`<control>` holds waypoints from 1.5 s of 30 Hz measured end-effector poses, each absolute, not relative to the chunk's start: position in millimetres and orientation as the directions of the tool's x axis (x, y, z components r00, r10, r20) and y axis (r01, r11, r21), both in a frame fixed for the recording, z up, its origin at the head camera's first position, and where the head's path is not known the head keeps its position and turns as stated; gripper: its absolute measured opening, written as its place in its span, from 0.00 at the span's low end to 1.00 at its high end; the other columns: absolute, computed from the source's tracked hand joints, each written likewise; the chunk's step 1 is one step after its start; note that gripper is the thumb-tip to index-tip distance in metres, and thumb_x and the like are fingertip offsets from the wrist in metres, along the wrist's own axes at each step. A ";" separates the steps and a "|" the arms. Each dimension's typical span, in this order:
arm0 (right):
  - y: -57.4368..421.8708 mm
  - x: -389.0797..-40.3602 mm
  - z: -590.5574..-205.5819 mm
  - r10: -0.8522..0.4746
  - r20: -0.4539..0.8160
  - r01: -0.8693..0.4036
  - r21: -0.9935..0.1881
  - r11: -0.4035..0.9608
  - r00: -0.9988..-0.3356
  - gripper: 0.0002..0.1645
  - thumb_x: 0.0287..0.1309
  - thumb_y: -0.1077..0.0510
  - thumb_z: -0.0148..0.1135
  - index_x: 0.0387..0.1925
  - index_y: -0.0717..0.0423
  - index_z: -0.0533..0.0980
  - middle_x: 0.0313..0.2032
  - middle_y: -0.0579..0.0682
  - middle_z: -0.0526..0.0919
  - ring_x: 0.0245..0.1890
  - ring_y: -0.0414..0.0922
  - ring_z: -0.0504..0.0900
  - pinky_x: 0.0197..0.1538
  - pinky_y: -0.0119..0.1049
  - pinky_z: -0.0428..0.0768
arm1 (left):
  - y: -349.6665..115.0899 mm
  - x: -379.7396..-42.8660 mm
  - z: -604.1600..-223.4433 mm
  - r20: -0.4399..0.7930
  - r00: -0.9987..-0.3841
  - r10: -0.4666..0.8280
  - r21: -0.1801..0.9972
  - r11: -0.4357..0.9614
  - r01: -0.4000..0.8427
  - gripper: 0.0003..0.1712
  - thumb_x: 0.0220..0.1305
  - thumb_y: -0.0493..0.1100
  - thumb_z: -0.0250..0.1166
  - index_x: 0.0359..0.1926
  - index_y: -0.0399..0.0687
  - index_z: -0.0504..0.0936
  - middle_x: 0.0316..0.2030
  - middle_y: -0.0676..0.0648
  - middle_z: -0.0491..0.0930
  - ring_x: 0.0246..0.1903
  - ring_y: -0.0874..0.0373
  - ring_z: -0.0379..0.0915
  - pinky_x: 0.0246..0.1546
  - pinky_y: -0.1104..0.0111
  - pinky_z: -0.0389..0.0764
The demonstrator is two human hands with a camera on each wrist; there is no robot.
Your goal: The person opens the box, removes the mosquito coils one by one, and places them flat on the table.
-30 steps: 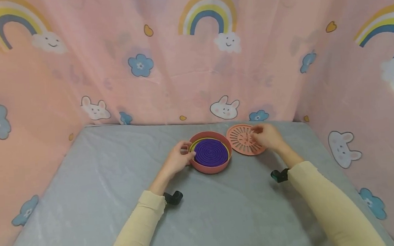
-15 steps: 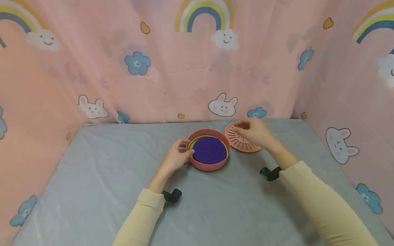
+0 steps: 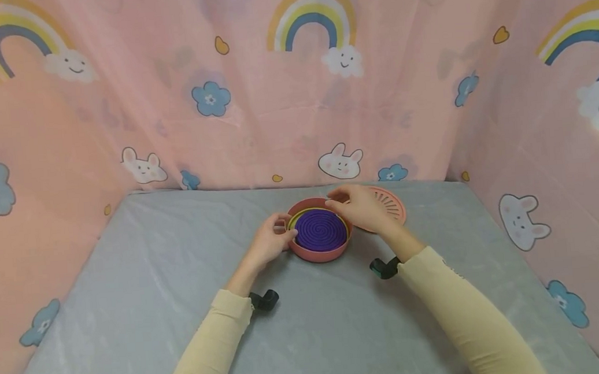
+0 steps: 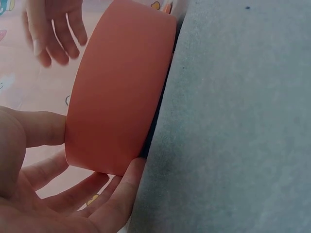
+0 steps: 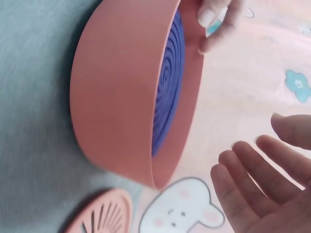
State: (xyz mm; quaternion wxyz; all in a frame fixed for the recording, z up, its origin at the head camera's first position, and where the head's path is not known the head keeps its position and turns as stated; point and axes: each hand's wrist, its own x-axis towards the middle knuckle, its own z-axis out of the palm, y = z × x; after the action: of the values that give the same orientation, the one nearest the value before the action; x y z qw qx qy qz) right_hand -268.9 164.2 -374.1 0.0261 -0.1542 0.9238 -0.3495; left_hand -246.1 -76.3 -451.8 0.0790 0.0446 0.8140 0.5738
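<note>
A round pink box (image 3: 319,257) stands on the grey cloth. Inside it lies a flat purple spiral coil (image 3: 320,230), like a mosquito coil, with a yellow edge (image 3: 292,219) showing beneath. My left hand (image 3: 269,240) holds the box at its left side; in the left wrist view the thumb (image 4: 46,128) meets the rim and the other fingers lie against the wall. My right hand (image 3: 359,210) hovers over the box's right rim, fingers loosely bent and holding nothing. In the right wrist view that hand (image 5: 267,179) is apart from the box.
A slotted pink lid (image 3: 394,208) lies flat just right of the box, partly hidden by my right hand. The grey cloth (image 3: 309,331) covers the table. Pink printed curtains (image 3: 253,126) close off the back and both sides.
My right hand has moved left from above the slotted lid to the box's right rim. The lid, the box and my left hand stay in place.
</note>
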 end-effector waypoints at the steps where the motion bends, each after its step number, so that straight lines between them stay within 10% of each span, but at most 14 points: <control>1: 160.8 -269.9 -375.5 -0.307 0.062 -0.272 -0.648 0.712 -0.950 0.25 0.71 0.48 0.61 0.60 0.61 0.78 0.54 0.58 0.84 0.54 0.56 0.81 0.57 0.54 0.80 | -76.5 -246.0 -451.7 -0.079 -0.983 0.163 0.941 0.338 -0.019 0.23 0.71 0.42 0.66 0.64 0.46 0.76 0.63 0.39 0.72 0.61 0.44 0.73 0.45 0.61 0.85; 45: 125.7 -299.6 -430.1 -0.377 0.044 -0.347 -0.497 0.795 -0.925 0.31 0.61 0.44 0.71 0.57 0.60 0.78 0.57 0.60 0.78 0.59 0.58 0.73 0.63 0.56 0.73 | -79.3 -250.0 -457.1 -0.069 -0.983 0.172 0.943 0.332 -0.008 0.22 0.71 0.43 0.66 0.64 0.48 0.76 0.64 0.38 0.72 0.62 0.42 0.72 0.46 0.59 0.85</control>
State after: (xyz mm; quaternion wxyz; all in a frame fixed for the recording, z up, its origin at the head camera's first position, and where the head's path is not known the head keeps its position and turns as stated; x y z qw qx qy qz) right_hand -299.6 125.7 -430.1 0.0288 -0.1912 0.9470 -0.2566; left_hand -250.0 -79.3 -457.1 0.0781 0.0504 0.8124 0.5756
